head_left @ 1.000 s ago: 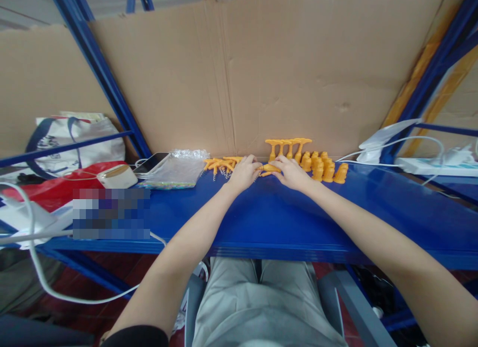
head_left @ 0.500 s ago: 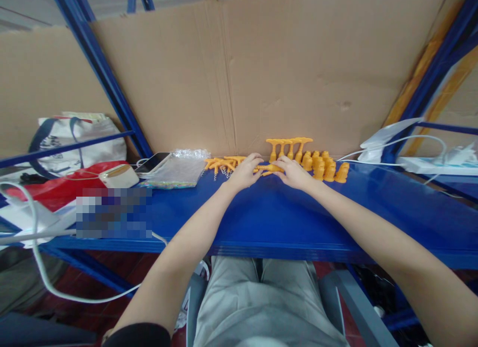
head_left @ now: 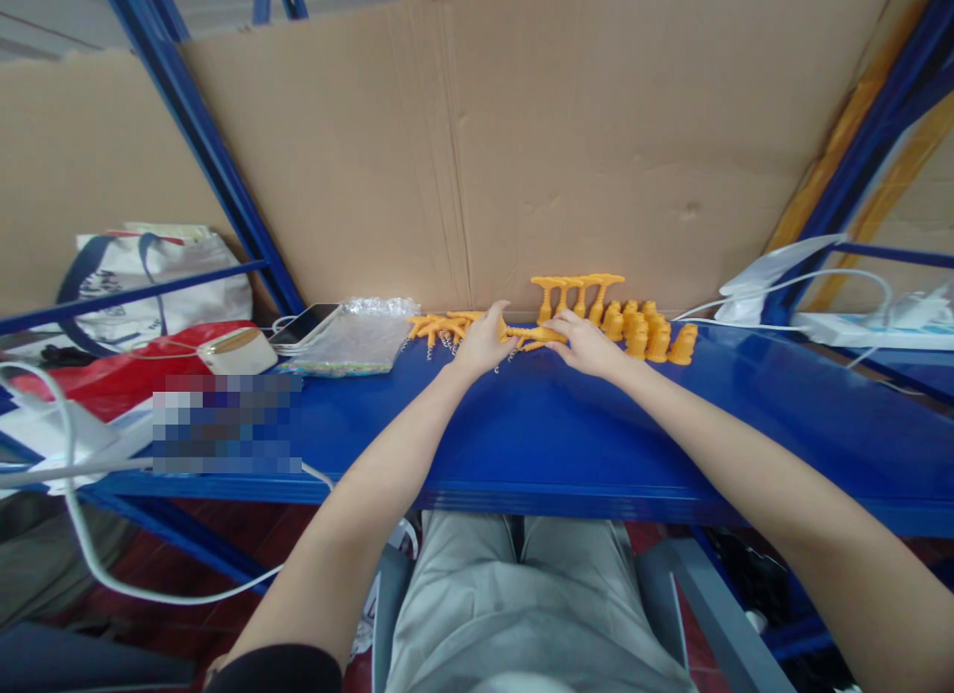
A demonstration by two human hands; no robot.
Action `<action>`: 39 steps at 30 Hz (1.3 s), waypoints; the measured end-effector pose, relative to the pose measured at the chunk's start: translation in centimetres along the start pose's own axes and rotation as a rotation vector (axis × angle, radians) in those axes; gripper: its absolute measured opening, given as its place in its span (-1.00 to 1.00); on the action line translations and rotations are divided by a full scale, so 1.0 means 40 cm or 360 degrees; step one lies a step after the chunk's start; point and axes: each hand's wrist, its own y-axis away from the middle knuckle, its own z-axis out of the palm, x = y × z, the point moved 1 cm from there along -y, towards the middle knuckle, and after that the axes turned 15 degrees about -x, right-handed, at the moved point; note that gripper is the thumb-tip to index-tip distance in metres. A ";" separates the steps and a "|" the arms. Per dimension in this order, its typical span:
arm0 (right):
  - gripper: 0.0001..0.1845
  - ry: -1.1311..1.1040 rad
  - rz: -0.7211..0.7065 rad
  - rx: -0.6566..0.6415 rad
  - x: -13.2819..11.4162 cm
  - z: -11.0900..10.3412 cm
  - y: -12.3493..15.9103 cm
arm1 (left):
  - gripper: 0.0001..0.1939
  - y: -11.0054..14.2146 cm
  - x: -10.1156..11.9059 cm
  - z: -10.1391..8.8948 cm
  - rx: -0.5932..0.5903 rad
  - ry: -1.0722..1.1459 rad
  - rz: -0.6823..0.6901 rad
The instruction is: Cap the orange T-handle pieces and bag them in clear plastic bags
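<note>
From where I stand, both hands meet near the back of the blue bench, over a slim orange piece lying crosswise between them. The right hand pinches its near end between thumb and fingers; the left hand has its thumb lifted away, and I can't tell whether its hidden fingers grip anything. A metal spiral shows beside it. More spiralled orange pieces lie heaped to the left; T-shaped pieces and stubby orange pieces stand to the right. I'd judge the step to be positioning this one piece; the next move calls for a steady right pinch and left fingers clear of the spiral.
</note>
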 end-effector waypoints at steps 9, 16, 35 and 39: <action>-0.67 0.0081 0.0055 -0.0023 0.002 -0.003 0.003 | -0.54 0.022 0.029 -0.026 -0.0192 -0.0185 -0.0193; -0.64 0.0015 0.0034 0.0005 0.014 -0.002 0.002 | -0.68 0.017 0.005 -0.020 -0.0164 -0.0136 -0.0042; -0.58 -0.1109 0.0167 0.0062 0.064 -0.005 -0.010 | -0.67 0.016 -0.030 -0.020 -0.0147 -0.0270 -0.0076; -0.75 -0.1372 0.0317 0.0052 0.044 -0.024 -0.006 | -0.67 0.019 -0.017 -0.028 -0.0160 -0.0333 -0.0083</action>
